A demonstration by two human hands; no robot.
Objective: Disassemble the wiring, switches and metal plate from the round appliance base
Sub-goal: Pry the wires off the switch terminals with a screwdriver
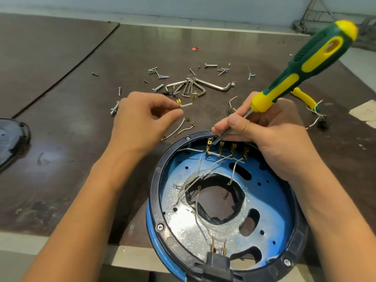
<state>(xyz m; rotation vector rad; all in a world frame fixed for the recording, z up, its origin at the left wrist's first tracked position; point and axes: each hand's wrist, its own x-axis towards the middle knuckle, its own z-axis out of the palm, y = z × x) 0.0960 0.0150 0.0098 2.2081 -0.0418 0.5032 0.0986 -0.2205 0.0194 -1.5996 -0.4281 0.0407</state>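
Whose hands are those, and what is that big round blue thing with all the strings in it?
The camera sits on a person's head, so you see their own two hands from above. The round blue thing is an appliance base, opened up; the strings are wires. The right hand grips a green-and-yellow screwdriver, its tip at a row of brass clips inside the rim. The left hand pinches a short wire piece. On the brown table lie screws, hex keys and loose wires.

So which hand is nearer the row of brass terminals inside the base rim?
Right. The right hand lies just above the brass terminals, screwdriver tip at them; the left hand is off over the table, pinching a loose wire piece.
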